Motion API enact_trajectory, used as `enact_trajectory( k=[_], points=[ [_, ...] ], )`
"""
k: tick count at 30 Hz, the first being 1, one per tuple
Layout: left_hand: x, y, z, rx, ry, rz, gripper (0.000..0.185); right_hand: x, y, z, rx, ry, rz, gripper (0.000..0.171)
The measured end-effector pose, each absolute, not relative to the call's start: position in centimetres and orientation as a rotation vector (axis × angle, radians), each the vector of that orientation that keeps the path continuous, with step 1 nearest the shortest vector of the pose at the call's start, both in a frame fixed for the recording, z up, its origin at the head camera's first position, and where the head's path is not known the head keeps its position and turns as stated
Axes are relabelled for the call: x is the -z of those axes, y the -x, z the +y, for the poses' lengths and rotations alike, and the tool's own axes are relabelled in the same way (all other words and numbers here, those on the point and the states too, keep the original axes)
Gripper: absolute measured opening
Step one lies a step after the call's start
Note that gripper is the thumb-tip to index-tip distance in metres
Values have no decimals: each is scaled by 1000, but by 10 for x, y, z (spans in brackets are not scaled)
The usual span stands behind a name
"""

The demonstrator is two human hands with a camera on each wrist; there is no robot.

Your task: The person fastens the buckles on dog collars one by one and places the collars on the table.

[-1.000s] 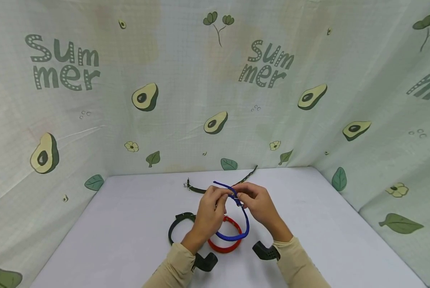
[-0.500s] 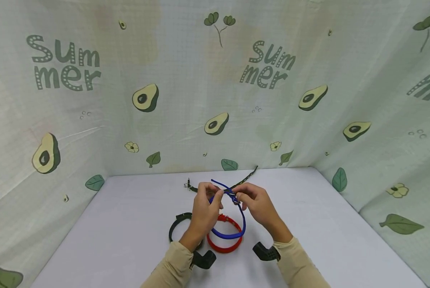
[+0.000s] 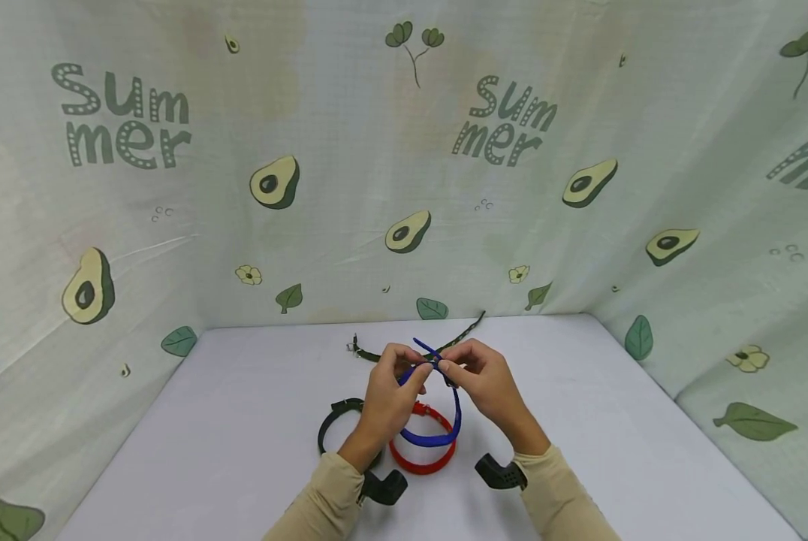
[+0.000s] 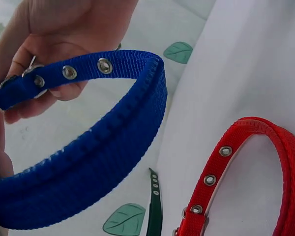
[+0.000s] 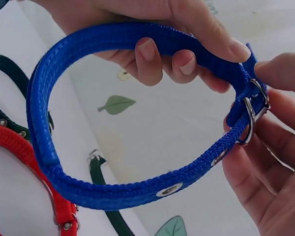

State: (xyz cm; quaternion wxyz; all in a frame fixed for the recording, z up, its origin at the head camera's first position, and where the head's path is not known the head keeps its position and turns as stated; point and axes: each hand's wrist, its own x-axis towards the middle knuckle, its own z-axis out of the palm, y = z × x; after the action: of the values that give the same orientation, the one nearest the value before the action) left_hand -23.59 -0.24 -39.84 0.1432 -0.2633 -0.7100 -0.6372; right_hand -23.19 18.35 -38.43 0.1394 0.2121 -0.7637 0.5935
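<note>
Head view: both hands hold the blue collar [image 3: 438, 421] in the air above the white table [image 3: 242, 436], at 12 o'clock from the red collar [image 3: 423, 466]. Left hand [image 3: 387, 398] pinches the strap end, right hand [image 3: 485, 387] pinches the metal buckle [image 5: 250, 115]. Looks like the buckling step; the next move likely calls for seating the pin in an eyelet. Collar is woven blue nylon, looped, with metal eyelets [image 4: 104, 65] in a row.
</note>
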Motion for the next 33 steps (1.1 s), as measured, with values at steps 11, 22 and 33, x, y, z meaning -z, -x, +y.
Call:
enact_trajectory(
  k=[11, 22, 33],
  points=[
    [396, 241, -6, 1871, 732, -2201, 44, 384, 231, 191, -1672, -589, -2100, 24],
    [399, 243, -14, 1847, 666, -2363, 38, 388, 230, 183, -1608, -595, -2180, 38],
    [396, 241, -11, 1779, 666, -2432, 40, 383, 227, 184, -1523, -620, -2283, 49]
  ],
)
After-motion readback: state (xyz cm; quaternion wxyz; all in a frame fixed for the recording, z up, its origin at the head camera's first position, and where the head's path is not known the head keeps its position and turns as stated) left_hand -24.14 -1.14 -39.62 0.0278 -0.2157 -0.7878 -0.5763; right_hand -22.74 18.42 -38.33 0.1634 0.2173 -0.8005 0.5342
